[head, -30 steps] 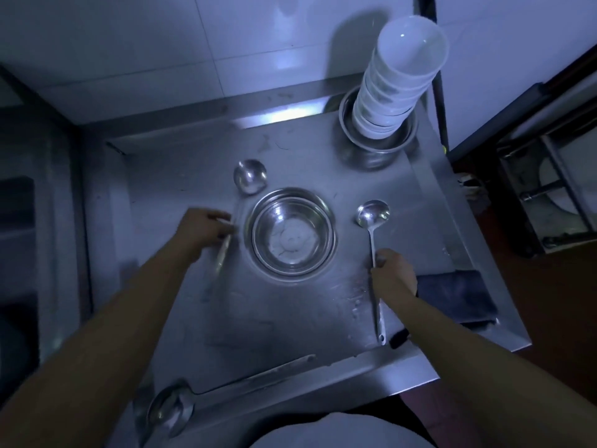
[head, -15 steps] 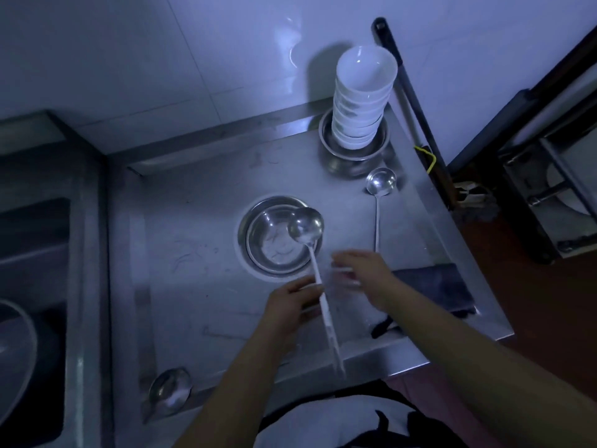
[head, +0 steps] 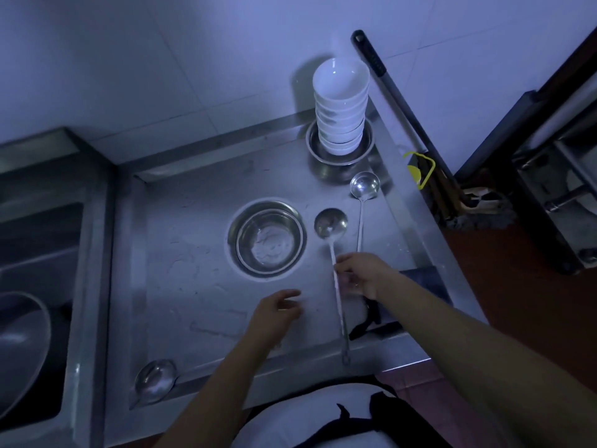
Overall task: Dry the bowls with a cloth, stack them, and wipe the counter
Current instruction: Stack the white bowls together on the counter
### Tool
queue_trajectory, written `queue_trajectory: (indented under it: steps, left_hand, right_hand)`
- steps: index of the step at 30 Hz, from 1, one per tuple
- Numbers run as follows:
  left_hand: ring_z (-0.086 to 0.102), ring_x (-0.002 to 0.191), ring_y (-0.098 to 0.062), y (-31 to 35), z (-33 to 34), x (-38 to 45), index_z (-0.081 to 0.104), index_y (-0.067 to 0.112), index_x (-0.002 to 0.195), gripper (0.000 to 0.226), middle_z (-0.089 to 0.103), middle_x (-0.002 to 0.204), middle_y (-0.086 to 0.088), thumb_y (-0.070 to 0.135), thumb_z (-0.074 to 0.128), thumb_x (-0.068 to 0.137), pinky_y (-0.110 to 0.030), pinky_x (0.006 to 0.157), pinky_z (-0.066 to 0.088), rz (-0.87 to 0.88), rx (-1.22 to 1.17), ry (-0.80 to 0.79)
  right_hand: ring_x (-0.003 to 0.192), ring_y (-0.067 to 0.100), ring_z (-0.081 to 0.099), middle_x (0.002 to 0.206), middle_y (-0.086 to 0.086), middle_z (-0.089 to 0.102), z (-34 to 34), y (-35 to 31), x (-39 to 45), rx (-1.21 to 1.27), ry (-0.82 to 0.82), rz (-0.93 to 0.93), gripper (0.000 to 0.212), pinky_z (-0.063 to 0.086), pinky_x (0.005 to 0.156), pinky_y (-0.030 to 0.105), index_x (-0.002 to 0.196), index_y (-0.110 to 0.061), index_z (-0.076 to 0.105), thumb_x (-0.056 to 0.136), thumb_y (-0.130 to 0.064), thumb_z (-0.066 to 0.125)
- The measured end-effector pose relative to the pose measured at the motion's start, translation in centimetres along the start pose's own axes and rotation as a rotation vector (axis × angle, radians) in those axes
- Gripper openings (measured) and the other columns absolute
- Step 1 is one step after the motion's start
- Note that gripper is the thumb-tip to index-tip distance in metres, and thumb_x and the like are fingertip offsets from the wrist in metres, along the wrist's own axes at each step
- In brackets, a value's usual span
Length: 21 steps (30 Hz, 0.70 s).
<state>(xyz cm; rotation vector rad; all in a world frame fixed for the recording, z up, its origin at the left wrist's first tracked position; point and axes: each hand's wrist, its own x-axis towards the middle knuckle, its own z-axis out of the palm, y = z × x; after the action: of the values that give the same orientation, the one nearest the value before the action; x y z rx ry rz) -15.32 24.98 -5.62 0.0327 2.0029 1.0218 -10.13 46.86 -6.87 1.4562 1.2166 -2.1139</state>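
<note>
Long-handled steel ladle [head: 332, 250] now lies right of the round steel basin [head: 267, 238], beside the second steel ladle [head: 362, 202]. Left hand [head: 274, 310] has let go; right hand [head: 363, 274] holds its handle.

1. Pale tiled wall [head: 161, 59] stands behind, in dim bluish light.
2. Dark reddish floor [head: 504, 286] lies at right.
3. A mop handle [head: 397, 101] leans against the wall.

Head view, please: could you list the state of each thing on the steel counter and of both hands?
White bowls: stacked upright in a steel basin.
Steel bowl: upright, empty.
Near ladle: handle pinched by right hand.
Far ladle: lying free.
Left hand: open, holding nothing.
Dark cloth: lying unused.
</note>
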Motion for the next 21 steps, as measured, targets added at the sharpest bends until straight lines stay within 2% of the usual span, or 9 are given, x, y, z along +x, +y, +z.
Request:
queue_trajectory:
  steps: [3, 5, 7, 9, 11, 15, 18, 19, 21]
  left_hand:
    - [0.065, 0.095, -0.016, -4.3, -2.2, -0.3, 0.065, 0.02, 0.124, 0.033, 0.063, 0.12, -0.003, 0.018, 0.072, 0.092, -0.031, 0.083, 0.054, -0.03, 0.366, 0.073]
    - [0.064, 0.106, -0.02, -7.8, -3.2, -0.2, 0.065, 0.023, 0.126, 0.044, 0.062, 0.123, 0.0, 0.045, 0.073, 0.089, -0.033, 0.091, 0.051, -0.062, 0.675, 0.061]
    - [0.064, 0.107, -0.019, -10.0, -3.9, -0.5, 0.068, 0.032, 0.12, 0.046, 0.064, 0.121, 0.001, 0.062, 0.058, 0.086, -0.032, 0.091, 0.048, -0.091, 0.822, 0.067]
    - [0.061, 0.112, -0.022, -10.8, -4.3, -1.1, 0.067, 0.032, 0.123, 0.041, 0.062, 0.122, -0.001, 0.044, 0.05, 0.087, -0.03, 0.091, 0.044, -0.074, 0.916, 0.081]
    - [0.061, 0.114, -0.021, -10.8, -4.7, -1.4, 0.063, 0.032, 0.126, 0.035, 0.061, 0.123, 0.0, 0.027, 0.054, 0.093, -0.03, 0.093, 0.043, -0.039, 1.019, 0.095]
    - [0.058, 0.12, -0.018, -11.4, -5.8, -1.4, 0.058, 0.031, 0.129, 0.035, 0.061, 0.129, 0.004, 0.018, 0.05, 0.097, -0.028, 0.094, 0.04, 0.016, 1.154, 0.086]
    - [0.067, 0.099, -0.016, -10.7, -6.0, -1.3, 0.068, 0.032, 0.109, 0.024, 0.068, 0.11, 0.003, 0.02, 0.069, 0.088, -0.029, 0.075, 0.043, 0.068, 1.144, 0.127]
    - [0.068, 0.092, -0.014, -10.8, -6.2, -1.0, 0.071, 0.032, 0.102, 0.022, 0.069, 0.104, 0.004, 0.022, 0.076, 0.083, -0.027, 0.069, 0.039, 0.092, 1.148, 0.128]
    - [0.064, 0.102, -0.013, -11.0, -6.4, -0.9, 0.07, 0.031, 0.11, 0.022, 0.066, 0.113, 0.007, 0.021, 0.067, 0.09, -0.025, 0.075, 0.038, 0.105, 1.074, 0.067]
  right_hand:
    - [0.054, 0.016, 0.047, 0.067, 0.009, 0.056, -2.1, -3.2, 2.4, 0.096, 0.137, -0.007, 0.017, 0.049, 0.056, 0.03, 0.087, -0.005, 0.065, 0.088, 0.011, 0.06]
    - [0.058, 0.018, 0.053, 0.069, 0.011, 0.059, -3.3, -5.3, 3.8, 0.134, 0.213, -0.031, 0.016, 0.053, 0.049, 0.03, 0.084, -0.003, 0.064, 0.09, 0.011, 0.06]
    - [0.061, 0.021, 0.059, 0.073, 0.013, 0.062, -4.2, -6.8, 5.2, 0.149, 0.257, -0.044, 0.012, 0.053, 0.04, 0.03, 0.085, 0.0, 0.063, 0.091, 0.01, 0.06]
    - [0.063, 0.022, 0.062, 0.076, 0.013, 0.064, -4.7, -7.6, 6.9, 0.17, 0.263, -0.029, 0.011, 0.052, 0.039, 0.03, 0.093, 0.0, 0.063, 0.091, 0.01, 0.06]
    - [0.063, 0.023, 0.063, 0.078, 0.015, 0.066, -4.9, -8.0, 8.5, 0.2, 0.3, -0.035, 0.013, 0.056, 0.042, 0.032, 0.094, 0.0, 0.063, 0.09, 0.012, 0.059]
    - [0.069, 0.026, 0.063, 0.085, 0.014, 0.064, -5.2, -7.7, 10.9, 0.179, 0.385, -0.072, 0.021, 0.06, 0.051, 0.038, 0.084, -0.007, 0.056, 0.097, 0.003, 0.043]
    - [0.093, 0.028, 0.069, 0.103, 0.011, 0.064, -5.4, -7.7, 12.1, -0.129, 0.436, -0.192, 0.017, 0.064, 0.077, 0.04, 0.081, -0.021, 0.051, 0.094, -0.01, 0.051]
    - [0.089, 0.025, 0.068, 0.098, 0.008, 0.063, -5.2, -7.8, 11.8, -0.216, 0.468, -0.2, 0.017, 0.062, 0.076, 0.035, 0.082, -0.023, 0.05, 0.093, -0.01, 0.052]
    - [0.062, 0.019, 0.055, 0.072, 0.004, 0.052, -5.0, -7.6, 11.2, -0.456, 0.52, -0.281, 0.025, 0.048, 0.055, 0.023, 0.072, -0.019, 0.049, 0.089, -0.002, 0.055]
